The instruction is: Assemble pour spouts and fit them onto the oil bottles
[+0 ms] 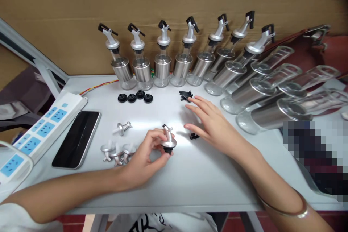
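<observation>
**Holding a silver pour spout (169, 142) by its collar, reaching open-fingered beside thin black levers (186, 94)**

Narrow left grip (145, 159), closed on the spout, thumb low beside the black stopper (168, 150), fingers at the collar. Wide right grip (217, 127), spread and empty, fingertips near the levers, with tiny black pieces (193, 136) just below. To handle this well, probably best to brace the spout by collar and stopper, leave nozzle and side lugs uncovered, and turn the lugs toward the free fingers. Best to pinch small parts singly with thumb and forefinger, low over the white surface (212, 185), without sweeping neighbours away; press gently and squarely, so as not to tilt the stopper or strain the thin plastic. For comparison, look to the lever-fitted spouts on the steel-sleeved bottles (142, 74) behind. Nearer the left forearm, see loose spouts (116, 154) and, farther back, separate black stoppers (132, 98).

No readable brand on the dark-screened phone (77, 139), the blue-faced power strip (46, 130) or the bottles; only partial, unreadable dark lettering on the pale cloth (174, 221) at the lower edge
</observation>
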Available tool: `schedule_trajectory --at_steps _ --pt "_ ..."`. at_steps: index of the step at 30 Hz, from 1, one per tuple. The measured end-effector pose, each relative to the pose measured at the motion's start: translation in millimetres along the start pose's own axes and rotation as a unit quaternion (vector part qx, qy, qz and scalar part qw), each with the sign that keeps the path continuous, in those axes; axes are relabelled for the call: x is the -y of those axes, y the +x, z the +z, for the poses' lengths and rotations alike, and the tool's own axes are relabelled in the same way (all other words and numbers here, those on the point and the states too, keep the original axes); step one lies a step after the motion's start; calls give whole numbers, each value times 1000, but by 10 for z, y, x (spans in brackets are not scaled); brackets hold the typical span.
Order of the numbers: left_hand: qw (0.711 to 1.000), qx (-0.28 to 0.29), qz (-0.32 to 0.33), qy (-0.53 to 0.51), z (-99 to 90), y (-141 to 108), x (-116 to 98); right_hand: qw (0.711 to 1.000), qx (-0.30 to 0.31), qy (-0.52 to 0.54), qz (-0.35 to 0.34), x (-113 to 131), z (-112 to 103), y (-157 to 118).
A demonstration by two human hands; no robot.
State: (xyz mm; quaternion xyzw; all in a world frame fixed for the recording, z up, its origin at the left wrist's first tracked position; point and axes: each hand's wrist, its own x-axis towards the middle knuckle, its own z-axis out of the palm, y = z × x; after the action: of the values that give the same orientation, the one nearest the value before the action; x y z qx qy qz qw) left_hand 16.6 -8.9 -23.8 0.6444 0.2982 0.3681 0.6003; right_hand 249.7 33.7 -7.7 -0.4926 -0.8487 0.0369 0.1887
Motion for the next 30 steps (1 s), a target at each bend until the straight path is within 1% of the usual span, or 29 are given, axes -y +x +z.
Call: schedule_trajectory --at_steps 3,5,11,14,19,21,23,25,27,30 --pt "999 3 14 41 -16 -2 9 998 60 -10 34 -106 85 9" --pt "998 5 18 56 -23 -2 16 996 75 1 43 -132 116 18" --pt "998 9 9 58 -16 12 -14 996 43 76 7 -82 78 34" --pt "999 14 4 49 -19 22 -39 994 40 104 6 -52 35 32" --pt "997 7 -1 72 -26 30 -53 999 14 51 13 -84 55 21" --pt "997 7 0 74 -24 34 -58 999 31 36 22 -102 80 12" --pt "997 7 0 73 -21 39 -67 997 56 43 32 -102 89 5" --pt "997 10 -5 72 -18 42 -75 996 60 61 34 -80 74 4" --pt "998 10 -17 66 -15 40 -74 995 51 82 21 -44 50 9" --pt "998 -5 -42 40 -11 24 -52 992 51 118 -15 9 31 15"
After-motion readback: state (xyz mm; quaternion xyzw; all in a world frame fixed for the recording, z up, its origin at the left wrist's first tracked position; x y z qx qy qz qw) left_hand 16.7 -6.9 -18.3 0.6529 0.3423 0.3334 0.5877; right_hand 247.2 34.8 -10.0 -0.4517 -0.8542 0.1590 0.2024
